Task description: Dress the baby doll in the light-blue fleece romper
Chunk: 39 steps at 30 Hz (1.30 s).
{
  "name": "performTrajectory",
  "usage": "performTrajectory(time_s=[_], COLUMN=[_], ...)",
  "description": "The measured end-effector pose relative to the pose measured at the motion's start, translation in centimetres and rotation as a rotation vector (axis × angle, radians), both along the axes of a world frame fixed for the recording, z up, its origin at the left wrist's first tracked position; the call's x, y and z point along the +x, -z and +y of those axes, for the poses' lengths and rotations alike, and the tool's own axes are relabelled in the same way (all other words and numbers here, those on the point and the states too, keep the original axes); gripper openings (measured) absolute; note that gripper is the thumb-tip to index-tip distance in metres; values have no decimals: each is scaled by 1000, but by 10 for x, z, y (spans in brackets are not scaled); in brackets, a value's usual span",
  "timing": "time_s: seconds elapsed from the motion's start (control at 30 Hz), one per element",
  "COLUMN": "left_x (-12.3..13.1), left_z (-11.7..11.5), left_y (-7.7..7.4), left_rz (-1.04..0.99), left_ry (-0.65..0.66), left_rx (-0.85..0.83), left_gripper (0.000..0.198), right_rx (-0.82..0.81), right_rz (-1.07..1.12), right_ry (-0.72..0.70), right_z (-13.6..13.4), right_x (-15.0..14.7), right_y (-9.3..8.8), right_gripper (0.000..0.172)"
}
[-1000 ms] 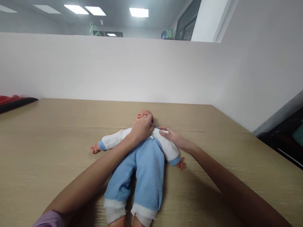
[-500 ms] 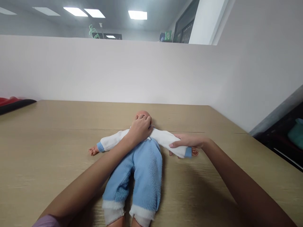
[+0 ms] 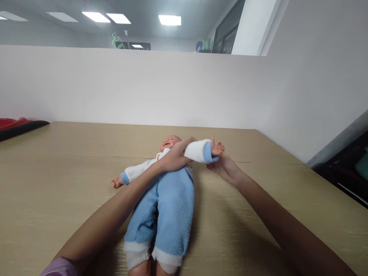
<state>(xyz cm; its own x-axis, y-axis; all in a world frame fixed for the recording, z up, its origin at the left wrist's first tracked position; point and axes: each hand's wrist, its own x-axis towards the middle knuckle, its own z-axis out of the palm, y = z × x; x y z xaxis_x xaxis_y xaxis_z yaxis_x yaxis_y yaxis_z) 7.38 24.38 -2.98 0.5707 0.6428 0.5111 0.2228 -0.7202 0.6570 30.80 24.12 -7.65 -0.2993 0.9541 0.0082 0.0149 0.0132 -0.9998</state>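
Two hands are working on one baby doll, which is lying face up on the wooden table, head pointing toward the white wall. My L hand is wrapping the upper end of the white sleeve on my R, fingers mostly closed round it. My R hand is sitting by the blue cuff, fingers part-curled; the sleeve's hiding some of it, so can't tell if it's gripping.

Progress, approx.: top & blue trousers are on, both doll hands showing past the cuffs. Arm on my R is sticking up off the tabletop, so I'm prob. midway w/ that one; it isn't lying flat yet. Other arm is resting low, out to my L, no hand on it.
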Motion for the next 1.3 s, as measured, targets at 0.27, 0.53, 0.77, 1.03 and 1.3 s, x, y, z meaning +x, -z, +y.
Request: performTrajectory(time_s=[0.27, 0.53, 0.77, 1.03, 1.3], left_x=[0, 6, -2, -7, -47], left_z=[-2, -8, 7, 23, 21], left_y=[-10, -9, 3, 15, 17], left_rz=[-635, -960, -1096, -1123, -1005], left_ry=[-209, 33, 159, 150, -105], left_rx=[-463, -846, -937, -898, -876], left_gripper=[59, 42, 38, 34, 40], right_rx=[207, 448, 427, 391, 562], right_rz=[26, -33, 64, -56, -93], right_ry=[-26, -9, 75, 102, 125], right_z=[-79, -110, -108, -101, -87], right_x=[-44, -48, -66, -74, -100], right_y=[32, 37, 27, 2, 4], right_gripper=[23, 26, 55, 42, 47])
